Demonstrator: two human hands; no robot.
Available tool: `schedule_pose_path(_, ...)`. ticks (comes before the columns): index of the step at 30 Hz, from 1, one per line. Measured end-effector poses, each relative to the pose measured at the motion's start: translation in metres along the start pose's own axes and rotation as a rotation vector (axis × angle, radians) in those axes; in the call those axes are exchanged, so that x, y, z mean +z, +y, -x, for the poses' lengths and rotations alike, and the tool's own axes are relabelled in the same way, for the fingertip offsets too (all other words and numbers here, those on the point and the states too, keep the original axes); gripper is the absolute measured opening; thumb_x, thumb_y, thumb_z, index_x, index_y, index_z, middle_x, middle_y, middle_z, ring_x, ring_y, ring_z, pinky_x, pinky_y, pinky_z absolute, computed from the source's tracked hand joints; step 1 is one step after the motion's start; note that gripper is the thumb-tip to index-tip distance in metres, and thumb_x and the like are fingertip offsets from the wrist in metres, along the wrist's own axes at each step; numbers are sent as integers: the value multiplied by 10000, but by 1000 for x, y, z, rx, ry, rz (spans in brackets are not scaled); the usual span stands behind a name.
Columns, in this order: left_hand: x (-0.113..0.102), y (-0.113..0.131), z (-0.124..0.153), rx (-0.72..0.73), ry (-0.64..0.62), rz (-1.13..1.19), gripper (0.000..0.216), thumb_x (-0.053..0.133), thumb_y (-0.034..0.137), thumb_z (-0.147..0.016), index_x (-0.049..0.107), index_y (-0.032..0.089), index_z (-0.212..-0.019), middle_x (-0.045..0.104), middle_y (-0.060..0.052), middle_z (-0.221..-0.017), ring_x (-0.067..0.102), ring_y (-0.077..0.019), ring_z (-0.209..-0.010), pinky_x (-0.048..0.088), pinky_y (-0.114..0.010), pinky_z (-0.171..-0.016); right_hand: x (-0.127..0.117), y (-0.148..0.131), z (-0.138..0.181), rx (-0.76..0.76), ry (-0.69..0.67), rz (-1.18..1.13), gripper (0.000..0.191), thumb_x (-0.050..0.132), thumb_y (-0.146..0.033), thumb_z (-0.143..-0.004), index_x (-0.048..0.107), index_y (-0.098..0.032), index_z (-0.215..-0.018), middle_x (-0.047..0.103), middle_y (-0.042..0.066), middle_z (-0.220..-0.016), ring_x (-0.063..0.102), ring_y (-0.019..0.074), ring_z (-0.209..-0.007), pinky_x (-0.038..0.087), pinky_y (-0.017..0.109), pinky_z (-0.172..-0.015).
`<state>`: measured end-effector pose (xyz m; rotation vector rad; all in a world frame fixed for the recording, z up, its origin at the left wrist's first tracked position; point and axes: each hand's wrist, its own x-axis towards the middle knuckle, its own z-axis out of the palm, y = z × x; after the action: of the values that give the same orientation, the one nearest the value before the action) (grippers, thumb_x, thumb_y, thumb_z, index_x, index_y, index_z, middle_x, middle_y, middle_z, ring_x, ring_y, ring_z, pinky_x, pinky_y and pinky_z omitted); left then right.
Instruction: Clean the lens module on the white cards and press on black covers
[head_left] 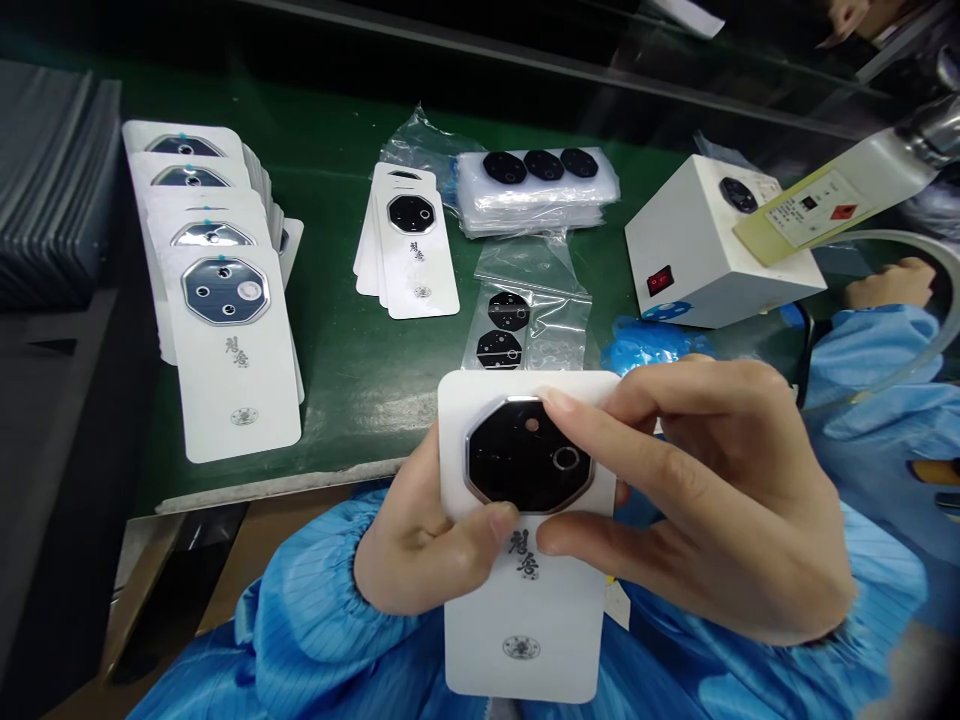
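Observation:
In front of me is a white phone back cover (521, 610) with a glossy black octagonal camera lens plate (510, 460) in a silver rim. My left hand (427, 540) is closed around the cover from the left, its thumb just below the plate; the fingers behind are mostly hidden. My right hand (720, 490) is closed at the right side. Its index fingertip presses the plate's upper edge, and the thumb touches the cover below the plate. Just beyond the cover lies a clear zip bag (555, 320) with black octagonal pieces (508, 312) on it.
At the left are overlapping white covers (240, 390) and stacked grey trays (52, 180). Further back lie more covers (424, 270) and a pile of clear film (536, 205) with black plates. A white box (712, 250) and liquid bottle (832, 195) stand right, near another person's sleeve (862, 350).

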<state>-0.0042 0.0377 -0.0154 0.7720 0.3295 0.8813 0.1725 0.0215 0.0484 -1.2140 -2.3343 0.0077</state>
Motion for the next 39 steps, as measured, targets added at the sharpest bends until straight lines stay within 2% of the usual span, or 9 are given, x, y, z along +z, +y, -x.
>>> schedule_pose_path(7,-1,2,0,48,-91,77,444,475,55,-875,558,305,-1233,699,49,-1033,648,-118,-859,546,-197,-768,-2,-1,2,4,-3,-34,419,645,-300,-826,535,-134,-1195,489,74,-990,476,147,-788,509,277,-606)
schedule_pose_path(12,0,-1,2,29,-75,113,465,490,41,-875,558,326,-1235,704,78,-993,646,-75,-813,540,-135,-736,-1,0,1,5,3,-58,420,657,-284,-817,538,-130,-1189,492,73,-989,493,144,-784,522,276,-609)
schedule_pose_path(18,-1,-1,3,-16,-52,84,418,509,87,-882,578,343,-1205,704,65,-1005,648,-76,-804,530,-107,-669,3,1,1,5,46,-76,410,673,-272,-805,545,-143,-1172,491,70,-970,516,149,-797,532,280,-626)
schedule_pose_path(24,-4,-1,4,-2,-5,-41,399,533,134,-872,576,356,-1201,689,49,-1013,633,-85,-722,522,-125,-576,6,3,1,-8,54,-78,400,675,-251,-803,545,-105,-1152,472,73,-958,502,155,-826,532,295,-645)
schedule_pose_path(27,-5,-3,4,-13,5,-27,382,528,145,-879,579,360,-1191,696,47,-1000,654,-107,-767,545,-161,-626,8,5,1,-10,55,-134,411,677,-263,-801,542,-118,-1161,460,64,-961,494,155,-835,519,290,-634)
schedule_pose_path(29,-6,-4,3,8,3,-32,386,519,139,-882,568,350,-1201,701,31,-1013,673,-131,-817,564,-190,-677,11,8,2,50,134,-240,385,670,-253,-800,554,-163,-1156,461,50,-947,498,154,-818,505,289,-619)
schedule_pose_path(32,-10,-7,2,50,-13,-119,401,514,122,-879,556,343,-1211,698,12,-1031,679,-140,-830,566,-187,-675,18,13,1,264,239,-500,332,645,-239,-806,555,-217,-1125,476,29,-919,496,130,-729,469,284,-585)
schedule_pose_path(36,-14,-6,2,60,-20,-220,423,531,128,-870,536,372,-1215,673,21,-1031,648,-122,-817,549,-172,-660,24,17,-3,431,67,-838,91,591,-273,-849,545,-195,-855,491,-8,-753,466,98,-622,387,243,-515)
schedule_pose_path(39,-12,-3,2,39,-28,-262,426,539,145,-868,520,381,-1221,648,15,-1037,624,-130,-843,530,-169,-644,25,17,-4,481,15,-909,217,589,-267,-843,481,-182,-675,448,-27,-635,431,94,-584,328,233,-490)
